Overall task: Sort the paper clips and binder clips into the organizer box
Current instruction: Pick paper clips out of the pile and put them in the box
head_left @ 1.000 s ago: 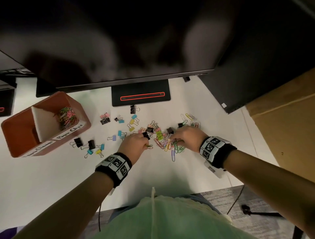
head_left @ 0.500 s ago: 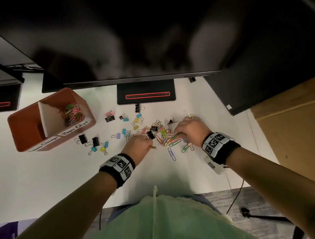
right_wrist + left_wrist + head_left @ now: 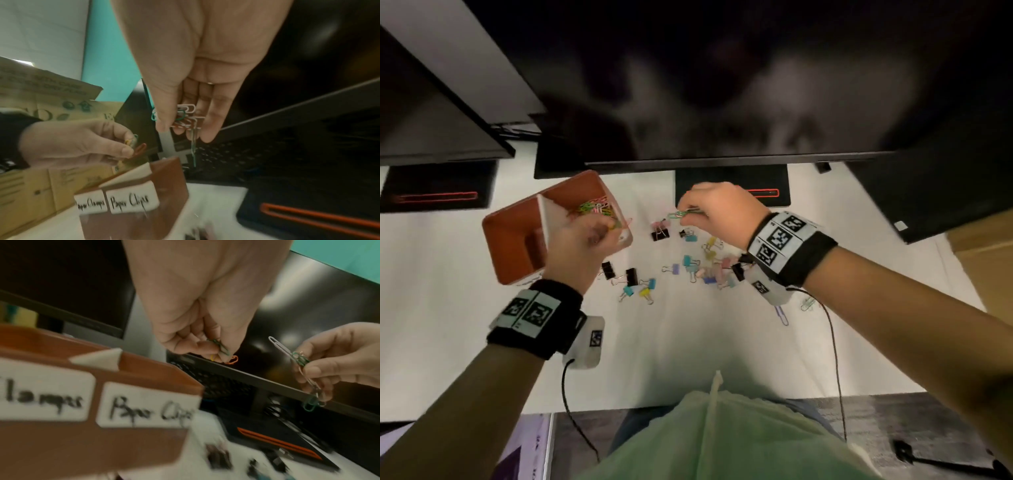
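The orange organizer box (image 3: 506, 236) (image 3: 61, 443) (image 3: 164, 173) stands at the left, split by a white divider, with labels reading Paper Clamps and Paper Clips. Coloured paper clips (image 3: 594, 209) lie in its right compartment. My left hand (image 3: 582, 245) (image 3: 216, 352) hovers over that compartment's near edge and pinches a few paper clips (image 3: 221, 348). My right hand (image 3: 719, 212) (image 3: 183, 128), raised just right of the box, pinches a bunch of paper clips (image 3: 185, 116) (image 3: 298, 360). Binder clips (image 3: 690, 263) lie scattered on the white desk (image 3: 688, 342).
A large dark monitor (image 3: 722, 85) overhangs the back, its black stand base (image 3: 732, 178) behind my right hand. Two loose paper clips (image 3: 782, 315) lie under my right wrist. A cardboard box (image 3: 983, 267) sits at the far right. A second monitor base (image 3: 438, 188) is at the left.
Both hands lifted off the pile with paper clips and moved left toward the box; the left hand now hangs over the paper clip compartment. The view shifted left.
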`<state>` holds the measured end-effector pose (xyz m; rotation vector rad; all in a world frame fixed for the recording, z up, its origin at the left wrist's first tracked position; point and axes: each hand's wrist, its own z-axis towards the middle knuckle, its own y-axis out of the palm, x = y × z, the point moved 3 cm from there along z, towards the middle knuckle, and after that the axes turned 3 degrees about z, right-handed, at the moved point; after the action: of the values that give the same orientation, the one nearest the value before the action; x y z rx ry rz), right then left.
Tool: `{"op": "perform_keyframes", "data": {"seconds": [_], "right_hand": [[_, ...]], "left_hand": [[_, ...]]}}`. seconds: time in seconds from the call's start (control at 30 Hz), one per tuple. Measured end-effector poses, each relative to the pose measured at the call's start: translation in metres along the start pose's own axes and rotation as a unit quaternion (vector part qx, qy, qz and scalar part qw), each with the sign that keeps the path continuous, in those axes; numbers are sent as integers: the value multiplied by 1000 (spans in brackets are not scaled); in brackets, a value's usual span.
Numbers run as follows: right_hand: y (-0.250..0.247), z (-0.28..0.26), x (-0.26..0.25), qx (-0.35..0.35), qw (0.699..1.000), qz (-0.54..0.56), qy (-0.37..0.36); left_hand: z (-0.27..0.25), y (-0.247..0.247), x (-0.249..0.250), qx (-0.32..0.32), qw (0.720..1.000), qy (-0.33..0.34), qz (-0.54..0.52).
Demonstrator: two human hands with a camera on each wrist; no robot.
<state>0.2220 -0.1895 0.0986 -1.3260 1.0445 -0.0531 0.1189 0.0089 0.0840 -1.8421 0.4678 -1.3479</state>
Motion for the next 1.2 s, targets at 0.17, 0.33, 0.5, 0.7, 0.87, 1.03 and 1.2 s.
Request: {"op": "perform_keyframes", "data": {"seconds": [0.17, 0.33, 0.5, 0.7, 0.87, 1.03, 1.2], "right_hand": [[43, 89, -63, -25, 999, 6, 20], [77, 121, -77, -42, 995, 29, 83], [52, 73, -57, 27, 992, 109, 60], [30, -23, 40, 49, 976, 33, 208], [42, -64, 85, -35, 969, -27, 244], [60, -67, 93, -97, 973, -48, 203], [65, -64, 105, -104, 979, -8, 177]], "left_hand": [[37, -31, -37, -32, 994, -50, 87], [45, -28, -52, -111, 987, -51, 103], [26, -35, -39, -69, 995, 49, 42], [-2, 23, -5, -160, 980, 109, -41], [1, 92, 14, -198, 977, 74, -23], [16, 137, 31, -209, 976, 43, 32], [18, 160, 41, -208, 974, 9, 87]]}}
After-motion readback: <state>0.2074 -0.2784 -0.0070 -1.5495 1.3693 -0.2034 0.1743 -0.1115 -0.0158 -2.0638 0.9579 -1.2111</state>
